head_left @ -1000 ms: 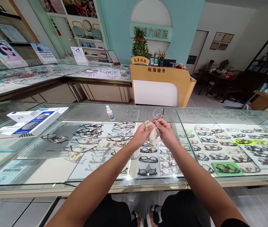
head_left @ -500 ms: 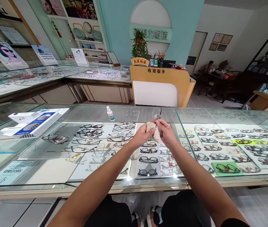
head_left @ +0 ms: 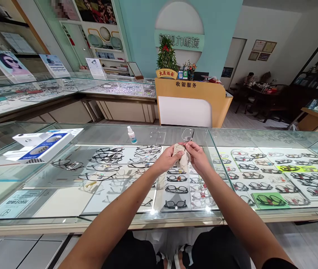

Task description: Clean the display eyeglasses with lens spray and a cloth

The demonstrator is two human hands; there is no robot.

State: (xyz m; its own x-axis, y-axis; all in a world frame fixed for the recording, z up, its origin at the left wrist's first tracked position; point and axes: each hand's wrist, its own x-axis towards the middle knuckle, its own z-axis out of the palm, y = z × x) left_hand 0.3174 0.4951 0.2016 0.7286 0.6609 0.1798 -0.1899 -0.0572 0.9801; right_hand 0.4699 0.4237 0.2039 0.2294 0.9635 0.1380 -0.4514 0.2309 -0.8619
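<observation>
Over the glass counter, my left hand [head_left: 167, 158] is closed on a beige cloth [head_left: 183, 161], thumb pressed on its upper fold. My right hand [head_left: 198, 155] pinches a pair of eyeglasses [head_left: 188, 135] right beside it. One lens and a dark temple stick up beyond my fingers; the rest of the frame is hidden by the cloth and fingers. The cloth bunches between both hands and hangs down a little. A small white spray bottle [head_left: 131, 135] with a blue label stands upright on the counter, ahead and left of my hands.
The glass display counter [head_left: 114, 130] runs across in front of me. Loose eyeglasses [head_left: 107, 157] lie in rows left of my hands, with more frames [head_left: 259, 185] under glass at right. White and blue boxes [head_left: 45, 147] sit at left. A wooden cashier desk [head_left: 220, 99] stands beyond.
The eyeglasses have turned slightly between my fingers, their visible lens and temple shifting a little. Both hands keep their hold. The whole view has moved very slightly.
</observation>
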